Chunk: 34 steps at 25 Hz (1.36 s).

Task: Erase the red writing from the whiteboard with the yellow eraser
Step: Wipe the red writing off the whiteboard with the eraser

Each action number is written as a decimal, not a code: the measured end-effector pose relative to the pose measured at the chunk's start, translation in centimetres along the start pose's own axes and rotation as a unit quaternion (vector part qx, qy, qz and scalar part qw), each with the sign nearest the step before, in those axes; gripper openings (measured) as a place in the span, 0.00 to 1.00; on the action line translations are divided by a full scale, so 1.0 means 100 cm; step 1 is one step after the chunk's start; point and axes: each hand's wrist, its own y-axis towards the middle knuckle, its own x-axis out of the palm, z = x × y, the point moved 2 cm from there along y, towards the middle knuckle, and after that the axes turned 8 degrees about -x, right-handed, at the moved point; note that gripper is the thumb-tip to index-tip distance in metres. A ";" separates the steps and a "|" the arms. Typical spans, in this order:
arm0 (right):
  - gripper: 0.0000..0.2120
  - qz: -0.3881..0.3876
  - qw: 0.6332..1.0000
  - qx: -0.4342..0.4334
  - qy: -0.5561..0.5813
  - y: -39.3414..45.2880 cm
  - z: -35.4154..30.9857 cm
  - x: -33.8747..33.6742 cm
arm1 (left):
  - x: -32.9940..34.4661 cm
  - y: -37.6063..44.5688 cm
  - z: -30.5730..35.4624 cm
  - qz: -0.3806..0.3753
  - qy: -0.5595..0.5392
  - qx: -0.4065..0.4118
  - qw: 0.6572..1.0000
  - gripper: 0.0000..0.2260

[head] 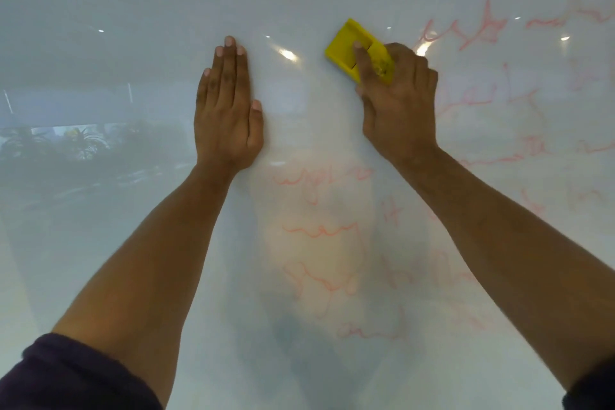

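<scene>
A glossy whiteboard (139, 3) fills the whole view. Red writing (466, 30) runs across its right side, and more faint red lines (319, 233) sit low in the middle between my arms. My right hand (397, 100) grips the yellow eraser (349, 43) and presses it against the board just left of the top red words. The eraser is tilted, its far end pointing up and left. My left hand (228, 103) lies flat on the board, fingers together, to the left of the eraser and holding nothing.
The left half of the board carries no writing and mirrors a room with plants (76, 143). Bright light spots (288, 54) reflect between my hands. My dark sleeves (66, 376) show at the bottom corners.
</scene>
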 end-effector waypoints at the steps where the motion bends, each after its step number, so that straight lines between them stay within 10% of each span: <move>1: 0.26 -0.013 0.998 -0.065 -0.017 -0.006 -0.002 0.002 | 0.000 0.004 0.007 0.001 -0.004 0.005 1.000 0.31; 3: 0.26 -0.038 0.981 -0.187 -0.040 -0.006 0.022 -0.004 | 0.001 0.012 0.024 0.000 -0.005 0.024 1.000 0.31; 7: 0.25 -0.026 0.996 0.084 -0.021 0.001 0.056 -0.012 | 0.008 0.025 0.067 0.002 -0.002 0.031 1.000 0.31; 11: 0.22 -0.040 0.978 -0.199 -0.039 -0.013 0.063 -0.017 | 0.016 0.032 0.091 0.016 -0.017 0.023 0.999 0.31; 15: 0.25 -0.025 0.995 0.097 -0.009 -0.006 0.079 -0.014 | 0.019 0.037 0.109 0.020 -0.021 -0.002 1.000 0.32; 19: 0.24 -0.036 0.995 -0.088 -0.030 -0.018 0.104 -0.021 | 0.024 0.043 0.133 0.014 -0.016 0.066 0.998 0.29; 23: 0.26 -0.010 0.990 0.139 -0.014 -0.017 0.121 -0.020 | 0.027 0.046 0.138 0.023 -0.003 0.068 0.997 0.30; 27: 0.22 -0.046 0.983 -0.175 -0.021 -0.021 0.133 -0.029 | 0.025 0.046 0.140 0.024 -0.007 0.065 0.998 0.30; 31: 0.25 -0.005 0.997 0.079 -0.004 -0.020 0.127 -0.022 | 0.027 0.044 0.140 0.029 -0.011 0.059 0.998 0.29; 34: 0.23 -0.030 0.967 -0.252 0.011 -0.049 0.101 -0.021 | 0.028 0.042 0.140 0.031 -0.015 0.055 0.998 0.28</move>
